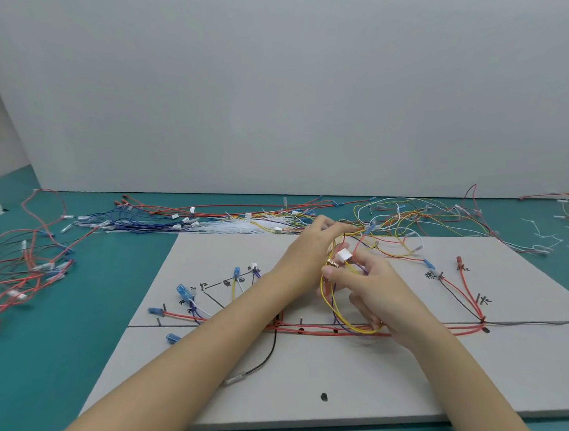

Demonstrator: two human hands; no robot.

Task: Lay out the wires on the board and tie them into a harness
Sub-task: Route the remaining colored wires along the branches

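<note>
Grey pressed-fibre board [316, 377], flat and marked with black route lines and handwritten labels, is shown lying on the teal bench [85, 321]. Red, black, yellow and blue wires are already laid along the horizontal trunk line [412, 327], with blue-capped branch ends [183, 290] fanned out at the board's left and a red-tipped branch [459, 261] at its right.

Above the middle of the board, a small white plastic connector [343, 255] is pinched between thumb and fingers of the right hand [374, 293]; its thin yellow, red and purple leads [332, 306] hang in a loose loop that reaches down to the trunk line just below the hand. The left hand [310, 246] is extended beyond it, fingers curled at a tangle of yellow, white and red loose wires [407, 223] at the board's far edge; whether a strand is actually gripped cannot be told.

The connector lies between the two hands, nearer the right. The loop's long axis runs from the far edge towards the person, across the trunk line, so the coming lay is judged to need the leads swung round parallel to it.

A pile of clear cable ties [231, 225] rests on the bench beyond the board.
</note>
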